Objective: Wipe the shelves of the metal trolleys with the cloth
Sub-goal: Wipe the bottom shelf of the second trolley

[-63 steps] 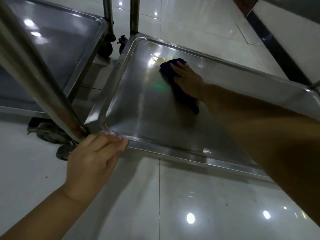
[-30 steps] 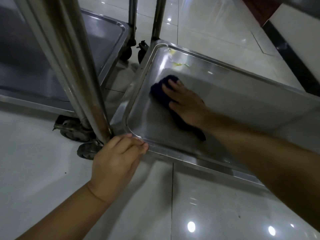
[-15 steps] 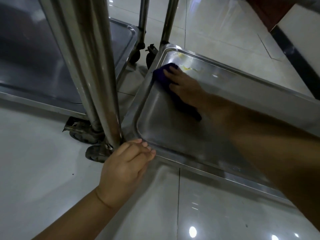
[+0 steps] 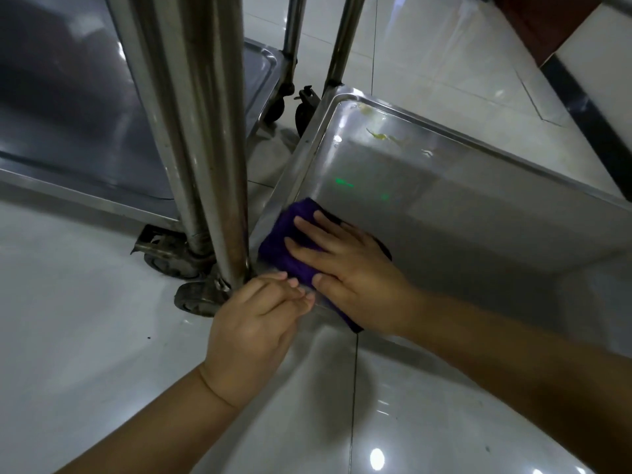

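- The right hand (image 4: 349,268) lies flat on a purple cloth (image 4: 285,246). Its fingers are straight and a little spread, pressing the cloth down rather than gripping it.
- The cloth sits in the near left corner of the bottom shelf (image 4: 461,227) of the trolley in front of the person. It is bunched under the palm, with its left edge up against the shelf's side wall and a dark end poking out under the wrist at the near rim.
- The left hand (image 4: 253,328) comes at that same corner from outside. Its fingers are bent over the rim and hold it, the fingertips just beside the cloth and the other hand's thumb.
- Just left of those fingers a thick steel post (image 4: 219,131) stands upright from the corner, very close to the camera.
- By the post's foot a wheel (image 4: 198,299) rests on the pale glossy floor (image 4: 85,336), and a second wheel (image 4: 167,260) stands just beyond it.
- To the left, across a narrow gap, lies the neighbouring shelf (image 4: 68,107) of another trolley, dark and shiny.
- A yellowish smear (image 4: 381,135) marks the metal near the far left corner, well apart from the cloth.
- Small green glints (image 4: 343,182) show on the metal between the smear and the cloth.
- A thinner far post (image 4: 343,39) rises at the back corner.
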Demonstrator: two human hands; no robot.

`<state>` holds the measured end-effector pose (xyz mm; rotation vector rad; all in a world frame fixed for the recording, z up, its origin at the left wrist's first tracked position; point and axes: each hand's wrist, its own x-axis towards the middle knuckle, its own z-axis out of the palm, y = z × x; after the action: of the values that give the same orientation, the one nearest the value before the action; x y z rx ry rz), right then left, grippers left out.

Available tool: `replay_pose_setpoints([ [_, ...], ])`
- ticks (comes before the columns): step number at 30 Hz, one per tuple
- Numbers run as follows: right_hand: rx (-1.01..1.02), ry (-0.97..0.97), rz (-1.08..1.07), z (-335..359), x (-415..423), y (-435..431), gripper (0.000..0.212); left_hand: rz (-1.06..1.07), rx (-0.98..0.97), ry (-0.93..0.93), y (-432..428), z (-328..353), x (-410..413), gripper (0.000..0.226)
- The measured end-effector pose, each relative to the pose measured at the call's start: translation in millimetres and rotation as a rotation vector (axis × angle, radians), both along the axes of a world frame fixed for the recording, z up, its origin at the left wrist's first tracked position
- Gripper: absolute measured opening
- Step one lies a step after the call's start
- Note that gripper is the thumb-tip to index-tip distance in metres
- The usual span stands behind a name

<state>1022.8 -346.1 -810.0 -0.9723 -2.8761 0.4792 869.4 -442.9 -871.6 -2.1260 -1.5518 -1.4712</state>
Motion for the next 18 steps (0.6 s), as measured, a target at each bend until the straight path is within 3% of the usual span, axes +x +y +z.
replay_pose_setpoints([
  [4,0.012,0.015,0.001,0.1,-10.8,25.0,0.054,0.015,-0.003,-0.002,-0.6,0.2,1.7,0.012],
  [8,0.077,-0.037,-0.239,-0.1,-28.4,109.6,0.052,-0.001,-0.017,-0.005,-1.1,-1.2,-0.8,0.012],
  [13,0.004,-0.152,-0.449,8.1,-40.2,182.8,0.055,-0.013,0.02,0.022,2.9,-1.5,-2.7,0.011],
  [15,0.072,-0.251,-0.386,9.8,-40.4,171.3,0.052,-0.016,0.015,0.013,2.5,-2.0,-3.2,0.011],
  [18,0.211,-0.281,-0.127,5.7,-36.1,119.8,0.038,-0.019,-0.015,-0.011,0.0,-3.1,-2.4,0.012],
])
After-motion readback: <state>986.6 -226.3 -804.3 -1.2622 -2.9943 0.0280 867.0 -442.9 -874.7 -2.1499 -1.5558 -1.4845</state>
